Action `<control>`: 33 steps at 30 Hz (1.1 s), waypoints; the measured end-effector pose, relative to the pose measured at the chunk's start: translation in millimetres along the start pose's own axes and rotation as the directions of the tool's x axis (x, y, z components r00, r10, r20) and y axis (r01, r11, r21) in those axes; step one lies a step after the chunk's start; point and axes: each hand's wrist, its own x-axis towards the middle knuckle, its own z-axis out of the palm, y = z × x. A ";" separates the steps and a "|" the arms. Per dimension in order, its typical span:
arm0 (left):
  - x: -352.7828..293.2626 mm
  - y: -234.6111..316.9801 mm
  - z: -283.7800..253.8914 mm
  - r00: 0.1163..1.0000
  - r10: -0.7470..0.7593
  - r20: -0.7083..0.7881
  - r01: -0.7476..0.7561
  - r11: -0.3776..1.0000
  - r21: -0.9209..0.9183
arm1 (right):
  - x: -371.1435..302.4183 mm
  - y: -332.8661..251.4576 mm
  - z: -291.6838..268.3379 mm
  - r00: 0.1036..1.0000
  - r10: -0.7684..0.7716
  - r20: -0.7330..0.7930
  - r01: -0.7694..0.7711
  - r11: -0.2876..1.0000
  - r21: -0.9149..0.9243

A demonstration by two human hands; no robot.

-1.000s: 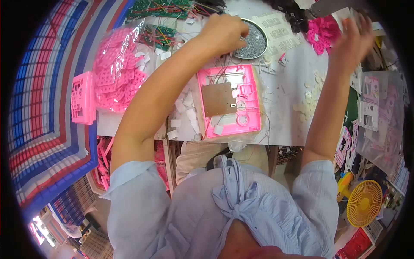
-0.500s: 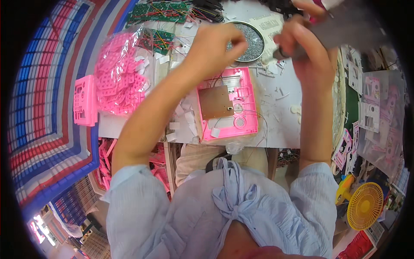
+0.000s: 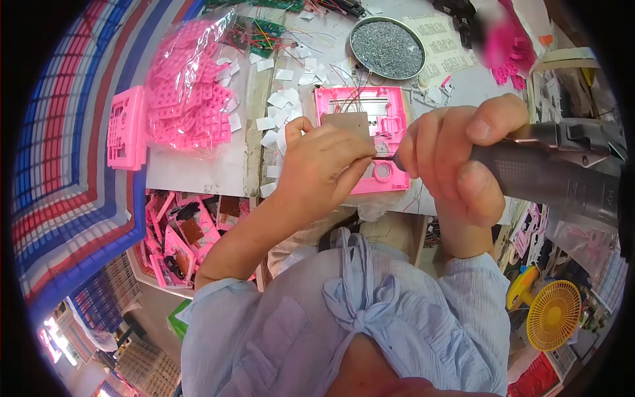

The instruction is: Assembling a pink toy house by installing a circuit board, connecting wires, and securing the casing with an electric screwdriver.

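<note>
gripping a dark power driver (image 3: 549, 169) at the right of the frame, my right hand (image 3: 456, 155) is closed round its front end, the slim bit (image 3: 386, 157) pointing left. my left hand (image 3: 327, 162), at the centre, is closed in a pinch: thumb and forefinger meet at the bit's end, presumably to guide the tip; whether a small piece sits between them i cannot tell. under both hands, in the middle of the frame, lies the pink housing (image 3: 395, 118), open side up, a position that seems to leave its inner parts within the tool's reach. a brown board (image 3: 350, 123) sits toward its left side, partly hidden by my left hand. the round dish (image 3: 350, 47) of small grey metal pieces (image 3: 389, 47) stands just beyond the housing, upper centre, probably so that either hand can reach it. white slips (image 3: 265, 124) lie scattered to the housing's left. at the upper left a clear bag of pink perforated parts (image 3: 192, 92) keeps them gathered, with green circuit boards (image 3: 268, 33) beside it.
</note>
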 end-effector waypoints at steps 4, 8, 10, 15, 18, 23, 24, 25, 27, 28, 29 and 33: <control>-3.4 -3.2 -4.9 1.000 0.015 0.011 -0.015 1.000 -0.004 | 22.2 -14.8 24.7 0.986 0.164 0.023 -0.159 0.977 -0.141; -7.5 -8.1 -3.2 0.998 0.065 -0.002 -0.065 0.993 0.103 | 14.4 -4.8 15.9 0.988 0.148 0.053 -0.138 0.978 -0.159; -9.0 -7.3 -3.3 0.997 0.082 -0.005 -0.081 0.985 0.153 | 12.0 2.3 8.5 0.990 0.115 0.084 -0.102 0.984 -0.147; -13.5 -20.4 -1.6 0.995 0.092 -0.044 -0.070 0.931 0.359 | 13.8 32.0 -28.8 0.995 0.001 0.100 0.021 0.975 -0.219; -24.1 -27.4 5.9 0.996 0.004 0.090 -0.033 0.944 0.327 | 14.4 54.4 -43.1 0.997 0.076 0.021 -0.071 0.978 -0.195; -25.4 -25.4 8.8 0.997 -0.027 0.073 0.000 0.940 0.341 | 9.4 66.7 -42.2 0.994 0.112 -0.009 -0.111 0.963 -0.246; -26.1 -24.6 9.7 0.997 -0.032 0.064 0.008 0.941 0.338 | 7.6 68.5 -42.5 0.993 0.114 -0.012 -0.113 0.952 -0.285; -26.0 -23.3 10.0 0.998 -0.041 0.056 0.020 0.942 0.335 | 6.1 70.0 -42.8 0.993 0.115 -0.015 -0.114 0.939 -0.325; -25.3 -21.4 9.0 0.997 -0.061 0.042 0.044 0.944 0.328 | 4.6 72.3 -43.7 0.994 0.099 0.036 -0.077 0.913 -0.401; -25.7 -21.9 9.1 0.996 -0.076 0.039 0.060 0.951 0.303 | 3.6 73.0 -44.6 0.994 0.092 0.061 -0.057 0.898 -0.437; -25.0 -22.6 9.2 0.996 -0.088 0.035 0.074 0.958 0.279 | 3.4 73.5 -47.0 0.992 0.100 0.072 -0.060 0.904 -0.423; -24.2 -25.1 12.0 0.998 -0.064 -0.026 0.068 0.961 0.267 | 10.2 70.9 -49.1 0.985 0.156 0.073 -0.103 0.874 -0.474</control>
